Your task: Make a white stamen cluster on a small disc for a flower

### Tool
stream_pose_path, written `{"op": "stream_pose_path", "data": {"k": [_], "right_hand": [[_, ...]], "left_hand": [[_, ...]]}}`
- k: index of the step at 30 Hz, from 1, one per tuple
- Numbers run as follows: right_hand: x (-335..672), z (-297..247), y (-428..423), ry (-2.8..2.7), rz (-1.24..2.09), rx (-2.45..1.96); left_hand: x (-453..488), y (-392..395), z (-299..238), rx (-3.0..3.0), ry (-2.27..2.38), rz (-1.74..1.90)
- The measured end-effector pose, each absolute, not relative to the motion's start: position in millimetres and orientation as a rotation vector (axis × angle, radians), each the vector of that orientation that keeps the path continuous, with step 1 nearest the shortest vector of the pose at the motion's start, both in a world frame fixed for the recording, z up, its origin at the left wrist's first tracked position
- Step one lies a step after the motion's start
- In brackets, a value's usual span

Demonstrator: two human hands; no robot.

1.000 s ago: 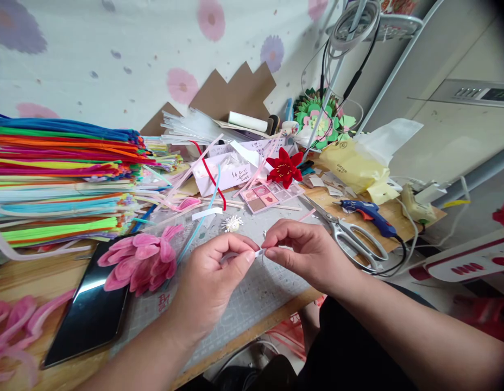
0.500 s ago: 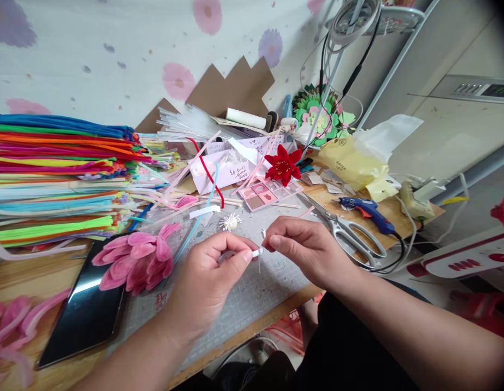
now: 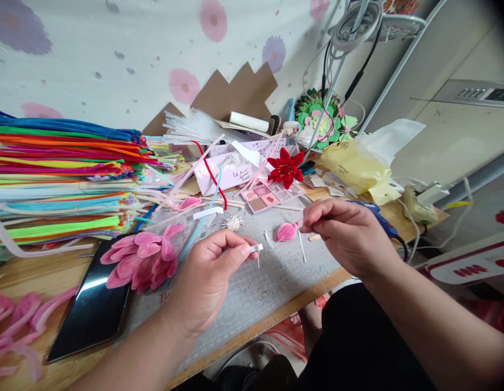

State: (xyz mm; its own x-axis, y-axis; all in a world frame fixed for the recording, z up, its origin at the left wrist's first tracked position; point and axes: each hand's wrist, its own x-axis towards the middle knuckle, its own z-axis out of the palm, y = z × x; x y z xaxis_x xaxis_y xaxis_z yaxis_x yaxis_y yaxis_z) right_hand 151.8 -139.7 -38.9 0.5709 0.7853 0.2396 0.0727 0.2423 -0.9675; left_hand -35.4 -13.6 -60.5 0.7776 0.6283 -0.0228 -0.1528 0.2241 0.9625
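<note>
My left hand (image 3: 219, 277) is closed, pinching a small white strip (image 3: 256, 248) between thumb and finger; a thin white strand hangs from its end. To the right, my right hand (image 3: 337, 231) is raised over the mat with thumb and fingertips pressed together. A thin white strand (image 3: 303, 248) shows just below those fingertips; I cannot tell whether it is held or lies on the mat. Between the hands lie a pink fuzzy petal piece (image 3: 286, 232) and a few short white strands (image 3: 269, 240). A white stamen cluster (image 3: 233, 222) sits behind my left hand.
A pink pipe-cleaner flower (image 3: 142, 258) lies by a black tablet (image 3: 91, 304) at left, below stacked coloured pipe cleaners (image 3: 64, 146). Behind are a red flower (image 3: 285, 167) and a palette (image 3: 268, 196). A blue glue gun (image 3: 378, 217) is partly hidden behind my right hand.
My right hand has moved away from the left, to the right and slightly up, uncovering the pink petal piece and white strands. The scissors are now hidden behind it. My left hand keeps the white strip.
</note>
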Motion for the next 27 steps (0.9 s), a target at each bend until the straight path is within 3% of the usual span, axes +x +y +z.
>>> {"op": "stream_pose_path", "data": {"k": [7,27], "right_hand": [[124,-44,-131,-1.175,0.571,-1.534],[109,-47,-117,-1.162,0.630,-1.515]], "left_hand": [[-37,-12,-71,1.487,0.480,0.668],[-37,-20,-58,1.928,0.362,0.845]]}}
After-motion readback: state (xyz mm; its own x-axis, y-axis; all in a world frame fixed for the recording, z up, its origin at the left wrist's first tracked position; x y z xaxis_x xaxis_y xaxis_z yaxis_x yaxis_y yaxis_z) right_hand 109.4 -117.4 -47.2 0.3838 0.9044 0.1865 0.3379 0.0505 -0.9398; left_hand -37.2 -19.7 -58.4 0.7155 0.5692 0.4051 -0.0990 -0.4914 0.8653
